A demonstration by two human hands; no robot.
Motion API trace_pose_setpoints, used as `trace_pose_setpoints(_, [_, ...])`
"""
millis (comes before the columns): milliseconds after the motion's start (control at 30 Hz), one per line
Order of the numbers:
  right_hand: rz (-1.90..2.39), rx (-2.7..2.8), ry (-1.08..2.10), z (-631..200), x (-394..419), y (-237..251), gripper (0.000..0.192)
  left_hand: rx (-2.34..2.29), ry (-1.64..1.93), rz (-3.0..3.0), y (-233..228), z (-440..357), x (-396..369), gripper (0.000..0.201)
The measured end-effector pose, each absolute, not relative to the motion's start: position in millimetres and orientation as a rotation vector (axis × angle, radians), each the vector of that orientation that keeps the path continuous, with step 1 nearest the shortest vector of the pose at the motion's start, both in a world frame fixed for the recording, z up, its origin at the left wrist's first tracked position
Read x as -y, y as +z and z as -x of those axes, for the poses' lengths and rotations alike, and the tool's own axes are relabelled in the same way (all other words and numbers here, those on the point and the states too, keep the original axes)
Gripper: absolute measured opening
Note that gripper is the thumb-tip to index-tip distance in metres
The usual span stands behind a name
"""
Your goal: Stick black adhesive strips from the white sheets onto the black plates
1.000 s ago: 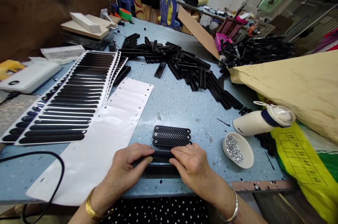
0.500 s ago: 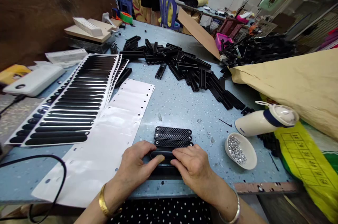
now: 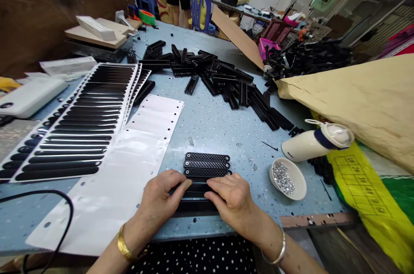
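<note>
Left thumb (image 3: 181,190) shifted forward, black piece (image 3: 198,189) between hands (image 3: 161,194) (image 3: 233,196).

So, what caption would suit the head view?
Left hand and right hand pinch a black strip near three textured black bars.

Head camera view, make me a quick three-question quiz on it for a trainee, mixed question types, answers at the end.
1. Count: how many textured black bars lie side by side just beyond the left hand and right hand, which pinch a smooth black piece?
2. True or false: the silver-coloured bracelet is on the left wrist.
3. Choose: what does the white bowl hold? A) black bars, B) small silvery pieces, C) water.

Key:
1. Three.
2. False; it is on the right wrist, and the gold-coloured bracelet is on the left.
3. B.
</note>
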State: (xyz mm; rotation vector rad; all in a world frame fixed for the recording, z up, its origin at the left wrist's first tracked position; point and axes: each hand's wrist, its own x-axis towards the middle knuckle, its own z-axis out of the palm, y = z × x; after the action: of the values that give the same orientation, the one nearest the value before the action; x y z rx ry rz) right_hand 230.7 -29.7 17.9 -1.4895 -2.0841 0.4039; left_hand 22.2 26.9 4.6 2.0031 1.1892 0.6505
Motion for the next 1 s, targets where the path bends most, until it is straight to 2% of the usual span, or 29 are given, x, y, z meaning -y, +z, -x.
trace_pose_setpoints(600, [1.475, 2.168, 0.331, -231.4, 35.9, 18.7, 0.025, -1.172, 0.640, -2.019, 3.2, -19.7, -28.6, 0.025])
trace_pose_setpoints(1000, [1.479, 1.876, 0.539, -246.1, 40.5, 14.6, 0.022, -1.194, 0.640, -2.042, 7.0, -20.9, -28.9, 0.025])
